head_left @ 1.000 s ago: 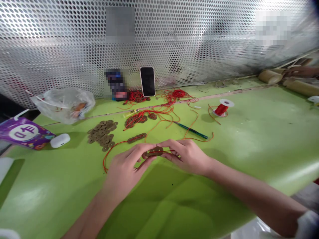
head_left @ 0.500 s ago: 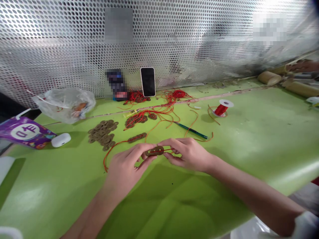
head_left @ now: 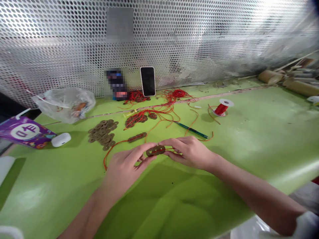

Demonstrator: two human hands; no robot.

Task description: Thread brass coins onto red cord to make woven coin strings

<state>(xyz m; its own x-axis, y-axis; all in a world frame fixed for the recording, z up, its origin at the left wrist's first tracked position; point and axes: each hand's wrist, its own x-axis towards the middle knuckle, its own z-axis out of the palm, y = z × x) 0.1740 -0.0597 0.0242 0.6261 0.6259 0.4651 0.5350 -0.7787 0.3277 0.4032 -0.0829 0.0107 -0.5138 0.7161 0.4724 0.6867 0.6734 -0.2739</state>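
Between my fingers is a short row of overlapping brown coins with square holes, and a red cord runs along it. My left hand pinches the left end of the coins between thumb and fingers. At the right end, my right hand is closed around the cord, its index fingertip against the coins' upper edge. Just behind my left hand lies a finished-looking strip of strung coins with a red tail. A loose coin pile is further left. Some of the cord is hidden by my right fingers.
Behind are corded coin bundles, tangled red cord, a green pen and a red cord spool. A phone leans on the perforated metal panel. Left are a plastic bag, purple pack and white case.
The coins in my hands have shifted very slightly to the right and tilted a little. Another person's hand at the far right edge has gone out of view.
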